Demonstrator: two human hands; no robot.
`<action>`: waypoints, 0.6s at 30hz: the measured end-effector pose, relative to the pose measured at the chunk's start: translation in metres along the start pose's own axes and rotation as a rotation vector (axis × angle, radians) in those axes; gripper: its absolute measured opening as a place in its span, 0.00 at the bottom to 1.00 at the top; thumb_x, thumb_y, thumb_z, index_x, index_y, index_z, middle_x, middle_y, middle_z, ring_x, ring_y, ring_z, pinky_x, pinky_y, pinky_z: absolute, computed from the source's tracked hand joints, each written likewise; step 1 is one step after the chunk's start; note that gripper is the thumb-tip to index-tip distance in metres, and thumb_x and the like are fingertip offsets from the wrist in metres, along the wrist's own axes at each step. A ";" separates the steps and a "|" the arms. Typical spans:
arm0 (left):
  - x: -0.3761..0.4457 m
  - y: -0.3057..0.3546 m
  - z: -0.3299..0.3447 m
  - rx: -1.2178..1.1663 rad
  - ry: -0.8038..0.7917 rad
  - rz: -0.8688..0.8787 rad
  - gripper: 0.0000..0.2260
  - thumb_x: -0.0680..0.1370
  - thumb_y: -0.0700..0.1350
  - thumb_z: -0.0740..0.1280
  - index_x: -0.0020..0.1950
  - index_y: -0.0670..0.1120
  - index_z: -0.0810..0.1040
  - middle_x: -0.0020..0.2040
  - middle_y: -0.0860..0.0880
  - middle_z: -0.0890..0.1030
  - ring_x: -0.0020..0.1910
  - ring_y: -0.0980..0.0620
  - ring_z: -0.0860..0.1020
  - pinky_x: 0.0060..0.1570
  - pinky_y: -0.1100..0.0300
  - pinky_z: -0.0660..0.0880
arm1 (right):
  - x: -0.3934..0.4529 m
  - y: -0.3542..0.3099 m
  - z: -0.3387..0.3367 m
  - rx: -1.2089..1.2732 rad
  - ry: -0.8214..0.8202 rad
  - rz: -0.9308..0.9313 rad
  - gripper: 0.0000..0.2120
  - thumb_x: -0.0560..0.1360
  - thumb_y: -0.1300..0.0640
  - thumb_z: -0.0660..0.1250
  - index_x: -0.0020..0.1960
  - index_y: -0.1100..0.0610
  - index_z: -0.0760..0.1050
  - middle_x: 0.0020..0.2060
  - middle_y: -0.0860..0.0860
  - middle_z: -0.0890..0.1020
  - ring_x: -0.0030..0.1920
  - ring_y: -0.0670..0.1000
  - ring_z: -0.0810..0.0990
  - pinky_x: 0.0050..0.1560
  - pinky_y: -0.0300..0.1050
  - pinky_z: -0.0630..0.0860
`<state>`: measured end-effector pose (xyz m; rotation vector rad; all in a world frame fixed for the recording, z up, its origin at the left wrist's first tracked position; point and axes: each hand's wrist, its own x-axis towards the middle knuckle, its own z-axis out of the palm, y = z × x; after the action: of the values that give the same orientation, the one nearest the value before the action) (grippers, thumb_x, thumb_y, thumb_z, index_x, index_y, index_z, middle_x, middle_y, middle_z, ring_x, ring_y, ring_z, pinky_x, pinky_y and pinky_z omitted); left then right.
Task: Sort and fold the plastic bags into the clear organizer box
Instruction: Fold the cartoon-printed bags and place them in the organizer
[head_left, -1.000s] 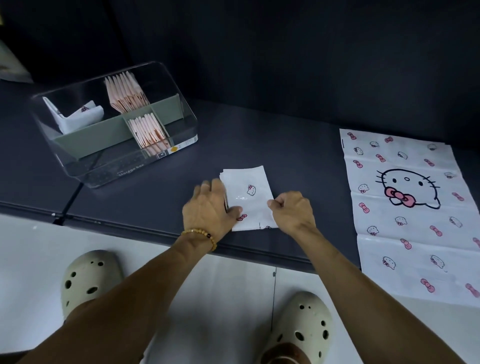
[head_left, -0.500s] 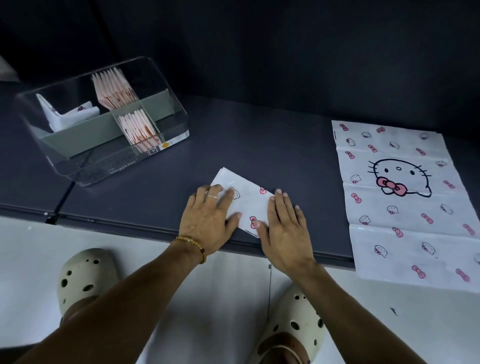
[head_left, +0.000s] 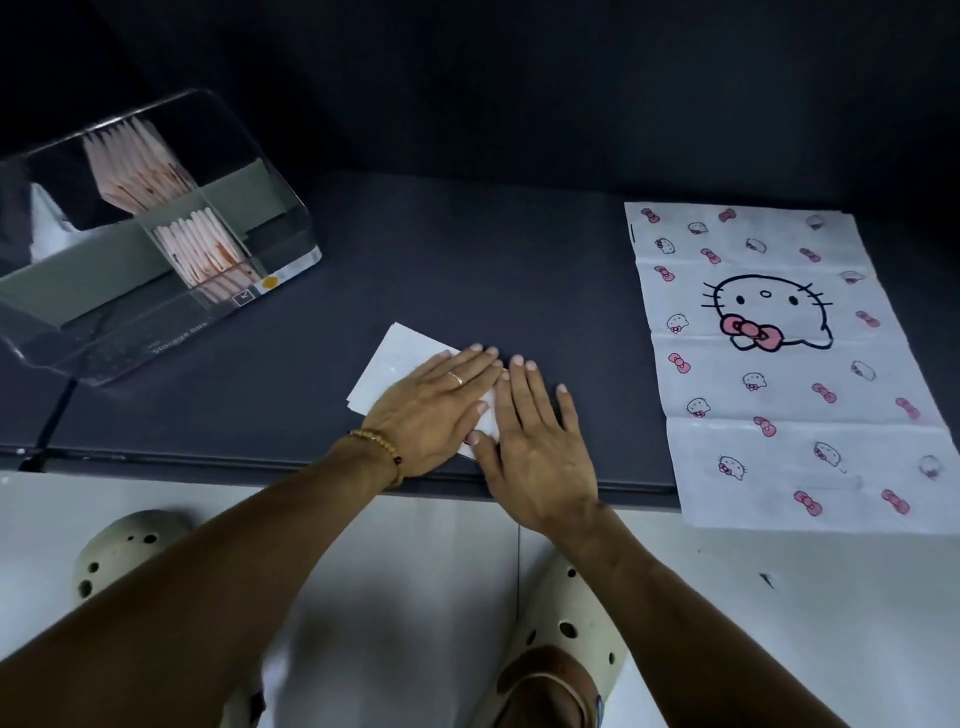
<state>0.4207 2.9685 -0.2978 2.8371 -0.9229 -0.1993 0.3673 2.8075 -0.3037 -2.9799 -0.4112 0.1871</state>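
Both flat, spread hands, left hand and right hand, press the small folded white plastic bag at mid-frame against the dark worktop, probably creasing it.

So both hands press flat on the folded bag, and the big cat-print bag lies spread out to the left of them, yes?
One thing is wrong: the side. In the head view the big cat-print bag lies spread out to the right of the hands, not the left. The left hand and right hand do press flat on the folded bag.
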 end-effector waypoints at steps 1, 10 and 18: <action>-0.003 -0.004 0.000 0.019 -0.003 0.010 0.23 0.83 0.49 0.48 0.78 0.47 0.50 0.78 0.51 0.50 0.77 0.56 0.46 0.72 0.64 0.36 | 0.000 -0.001 -0.001 0.002 0.007 0.005 0.34 0.80 0.40 0.40 0.78 0.62 0.48 0.78 0.58 0.50 0.78 0.55 0.46 0.76 0.57 0.45; -0.043 -0.072 -0.007 0.081 -0.053 -0.195 0.29 0.79 0.61 0.43 0.77 0.51 0.40 0.78 0.55 0.43 0.76 0.56 0.42 0.74 0.57 0.40 | 0.002 -0.001 -0.002 -0.030 0.043 0.001 0.33 0.80 0.39 0.43 0.77 0.61 0.54 0.77 0.56 0.55 0.77 0.54 0.52 0.74 0.55 0.47; -0.064 -0.011 -0.026 0.161 0.268 -0.282 0.17 0.71 0.45 0.69 0.60 0.46 0.78 0.59 0.43 0.77 0.61 0.40 0.72 0.58 0.46 0.69 | -0.012 -0.001 -0.026 -0.098 0.027 -0.132 0.28 0.79 0.42 0.50 0.68 0.61 0.70 0.67 0.58 0.72 0.70 0.57 0.66 0.71 0.55 0.61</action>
<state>0.3802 3.0173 -0.2695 3.0308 -0.5043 0.2307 0.3593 2.8024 -0.2770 -3.0329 -0.6297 0.1169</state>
